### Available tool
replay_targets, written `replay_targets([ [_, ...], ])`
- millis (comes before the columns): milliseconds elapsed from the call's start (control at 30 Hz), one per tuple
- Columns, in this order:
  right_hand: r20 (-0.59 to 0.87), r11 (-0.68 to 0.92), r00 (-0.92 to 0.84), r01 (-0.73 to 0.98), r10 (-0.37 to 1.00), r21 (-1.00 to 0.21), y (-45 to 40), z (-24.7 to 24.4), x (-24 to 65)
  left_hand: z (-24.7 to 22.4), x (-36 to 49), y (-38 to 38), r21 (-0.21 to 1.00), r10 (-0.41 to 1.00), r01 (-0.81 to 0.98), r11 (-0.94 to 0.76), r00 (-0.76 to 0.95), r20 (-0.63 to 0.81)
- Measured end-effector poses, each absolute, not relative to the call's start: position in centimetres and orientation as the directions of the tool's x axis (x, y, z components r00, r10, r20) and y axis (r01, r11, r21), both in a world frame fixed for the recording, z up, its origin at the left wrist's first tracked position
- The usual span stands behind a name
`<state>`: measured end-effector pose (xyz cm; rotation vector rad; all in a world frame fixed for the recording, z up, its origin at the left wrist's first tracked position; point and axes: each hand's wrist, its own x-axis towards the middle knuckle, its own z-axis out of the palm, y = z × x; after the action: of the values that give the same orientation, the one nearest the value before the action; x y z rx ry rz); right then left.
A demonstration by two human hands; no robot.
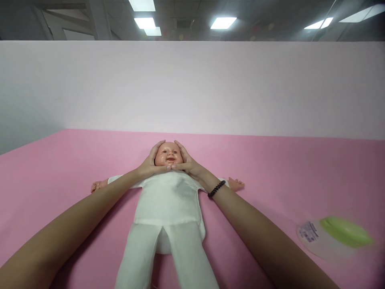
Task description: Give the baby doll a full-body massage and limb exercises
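Observation:
A baby doll (170, 196) with a hard plastic head and a white cloth body lies on its back, its arms spread wide and its head away from me. My left hand (150, 163) cups one side of the head, thumb under the chin. On the other side my right hand (190, 163) mirrors it, fingers curved up along the head and thumb at the chin. Both thumb tips nearly meet below the doll's mouth. A black coiled band (216, 188) circles my right wrist. The doll's feet fall outside the view.
Beneath the doll spreads a pink surface (270, 168), bounded by a white wall (192, 88) at the back and another at the left. A clear container (323, 241) with a green top and a printed label lies at the right, partly blurred.

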<state>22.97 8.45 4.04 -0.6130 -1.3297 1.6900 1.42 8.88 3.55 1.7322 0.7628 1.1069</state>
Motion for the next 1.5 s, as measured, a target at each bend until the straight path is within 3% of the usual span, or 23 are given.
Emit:
replay_targets([
  [800, 0.082, -0.115, -0.493, -0.357, 0.866, -0.927, 7.8, 4.85, 23.0, 3.01, 0.97, 9.72, 0.894, 0.817, 0.031, -0.446, 0.421, 0.393],
  [1500, 0.136, -0.04, -0.508, -0.319, 0.85, -0.947, 8.57, 4.03, 22.94, 3.41, 1.48, 9.0, 0.915, 0.855, 0.049, -0.4, 0.38, 0.353],
])
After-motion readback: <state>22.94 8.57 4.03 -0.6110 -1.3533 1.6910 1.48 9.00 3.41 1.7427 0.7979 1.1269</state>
